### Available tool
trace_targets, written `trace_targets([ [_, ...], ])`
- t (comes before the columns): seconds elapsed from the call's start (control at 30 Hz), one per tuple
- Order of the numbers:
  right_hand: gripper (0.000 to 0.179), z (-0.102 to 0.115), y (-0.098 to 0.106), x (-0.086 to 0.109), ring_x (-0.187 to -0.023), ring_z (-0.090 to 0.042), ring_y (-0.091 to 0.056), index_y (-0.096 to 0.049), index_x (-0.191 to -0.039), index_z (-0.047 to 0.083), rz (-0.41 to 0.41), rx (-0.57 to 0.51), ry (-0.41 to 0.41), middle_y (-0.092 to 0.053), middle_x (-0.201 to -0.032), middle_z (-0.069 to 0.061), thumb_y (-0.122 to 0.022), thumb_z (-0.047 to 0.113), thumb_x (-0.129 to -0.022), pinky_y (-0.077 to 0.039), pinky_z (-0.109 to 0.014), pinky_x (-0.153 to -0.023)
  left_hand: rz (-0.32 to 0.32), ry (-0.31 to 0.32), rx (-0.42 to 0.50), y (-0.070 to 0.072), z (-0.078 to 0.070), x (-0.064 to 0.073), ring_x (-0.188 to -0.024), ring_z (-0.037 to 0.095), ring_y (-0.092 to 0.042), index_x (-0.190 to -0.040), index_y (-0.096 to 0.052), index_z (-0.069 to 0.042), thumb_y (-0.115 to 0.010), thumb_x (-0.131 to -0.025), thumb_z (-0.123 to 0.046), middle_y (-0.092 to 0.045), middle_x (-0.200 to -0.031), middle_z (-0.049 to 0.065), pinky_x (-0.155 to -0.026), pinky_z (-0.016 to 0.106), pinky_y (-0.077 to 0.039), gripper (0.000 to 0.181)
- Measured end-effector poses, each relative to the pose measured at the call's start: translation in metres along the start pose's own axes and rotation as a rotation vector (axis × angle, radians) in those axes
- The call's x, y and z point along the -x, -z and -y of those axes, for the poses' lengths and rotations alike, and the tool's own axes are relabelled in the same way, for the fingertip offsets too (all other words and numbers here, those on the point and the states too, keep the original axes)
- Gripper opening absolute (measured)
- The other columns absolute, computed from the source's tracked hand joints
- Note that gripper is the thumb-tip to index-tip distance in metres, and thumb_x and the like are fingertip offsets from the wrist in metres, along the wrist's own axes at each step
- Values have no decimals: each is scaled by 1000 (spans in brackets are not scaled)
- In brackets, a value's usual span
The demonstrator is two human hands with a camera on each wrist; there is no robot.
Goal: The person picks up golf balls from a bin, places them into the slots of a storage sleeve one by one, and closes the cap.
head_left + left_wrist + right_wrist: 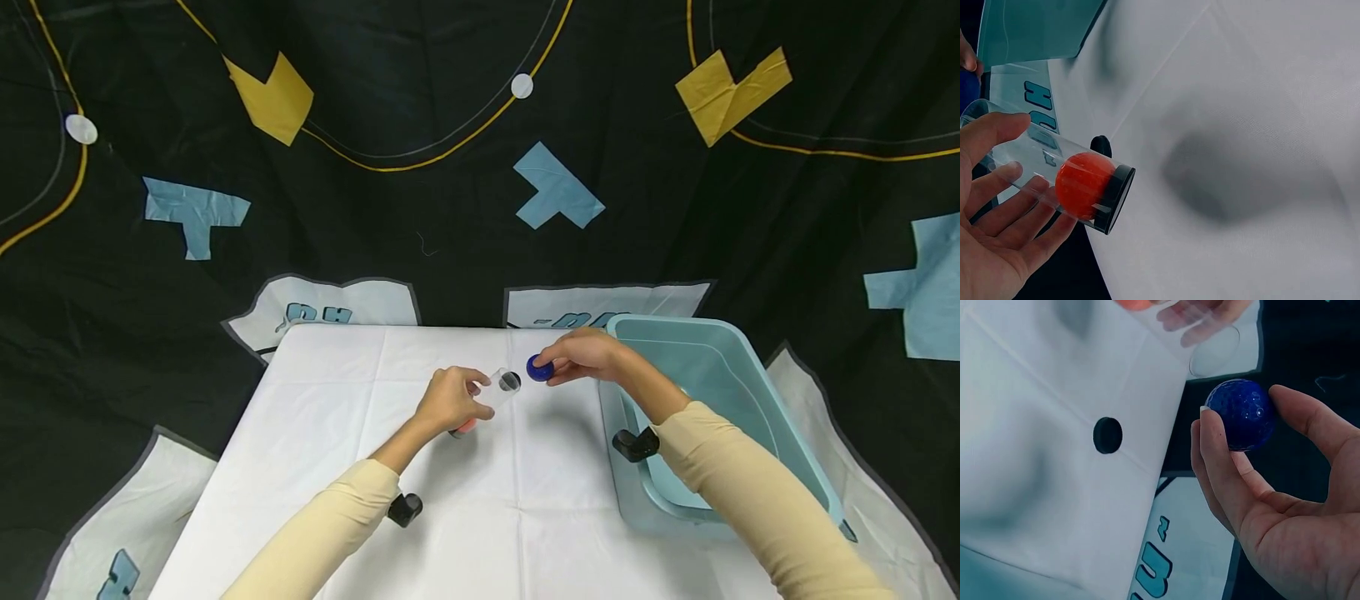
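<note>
My left hand [452, 397] holds a clear plastic tube [1029, 147], thumb on one side and fingers along the other. Inside, an orange ball [1085, 186] rests against the black cap [1114, 200] on the tube's lower end. The tube's uncapped rim [1215, 351] tilts up toward my right hand [583, 357]. That hand pinches a dimpled blue ball [1241, 415] between thumb and fingertips, a short gap from the rim. A loose black cap [1108, 435] lies on the white table beyond the tube; in the head view it overlaps the tube's open end.
A light teal plastic bin [626, 492] stands at the table's right side, under my right forearm. White cloth [450, 533] covers the table. Behind it hangs a black curtain [420, 225] with yellow and blue tape pieces.
</note>
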State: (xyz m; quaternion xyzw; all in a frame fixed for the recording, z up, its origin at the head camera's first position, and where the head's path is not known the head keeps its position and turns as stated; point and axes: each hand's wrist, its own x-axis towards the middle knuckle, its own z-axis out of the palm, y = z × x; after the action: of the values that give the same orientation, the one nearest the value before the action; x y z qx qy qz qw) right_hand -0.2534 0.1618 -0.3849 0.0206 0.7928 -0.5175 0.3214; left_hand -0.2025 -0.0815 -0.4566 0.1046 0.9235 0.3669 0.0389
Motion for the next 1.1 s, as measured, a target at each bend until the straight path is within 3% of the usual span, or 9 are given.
trace_targets([
  [0.47,49,5,-16,-7,-84,-22,-75,-59,-127,-11,10,8,-40,-73,-111,-21,-75,17,-90,-59,-36,-89,11,1,-9,-1,-2,-3,-89,23,-72,-107,-78,-12,-92,-67,-19,-77,-99,14,-79,37,-58,42],
  [1.1,49,3,-27,-11,-80,-19,-73,-61,-126,-11,23,31,-35,-72,-110,-21,-74,19,-90,-60,-35,-87,22,-6,-22,-4,-5,-4,-89,24,-72,-107,-78,-11,-92,-67,-18,-78,-98,13,-79,37,-59,43],
])
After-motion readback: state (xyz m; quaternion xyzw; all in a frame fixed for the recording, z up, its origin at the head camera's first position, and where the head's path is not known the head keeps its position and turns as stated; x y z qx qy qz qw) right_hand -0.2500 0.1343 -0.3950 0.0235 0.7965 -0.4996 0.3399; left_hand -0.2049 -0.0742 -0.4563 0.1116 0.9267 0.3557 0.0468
